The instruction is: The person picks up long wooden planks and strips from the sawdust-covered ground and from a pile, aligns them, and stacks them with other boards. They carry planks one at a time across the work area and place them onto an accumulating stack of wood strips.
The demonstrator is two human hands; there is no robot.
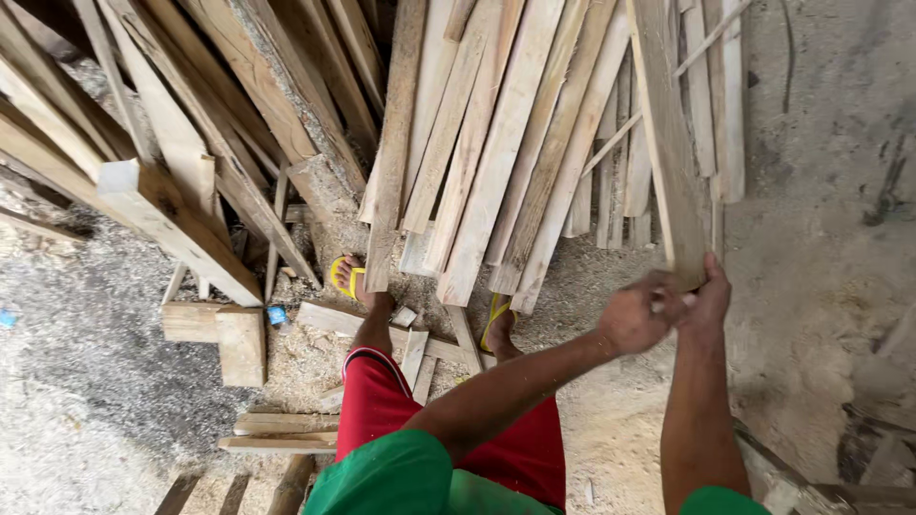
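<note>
Nearest to me I see green sleeves and red shorts (382,405), with both forearms reaching forward to the right. My left hand (637,315) is blurred, fingers curled in against the bottom end of a long wooden plank (665,143); I cannot tell how firmly it grips. My right hand (708,296) sits just beside it, wrapped on the same plank's lower right edge. The plank stands nearly upright, its lower end at my hands, its top leaning away past the frame. Below, my feet in yellow sandals (345,277) stand on sawdust among short offcuts (239,343). Beyond them a stack of pale boards (496,153) leans at centre, darker boards (191,143) lean left, and a grey wall (830,143) rises on the right.
</note>
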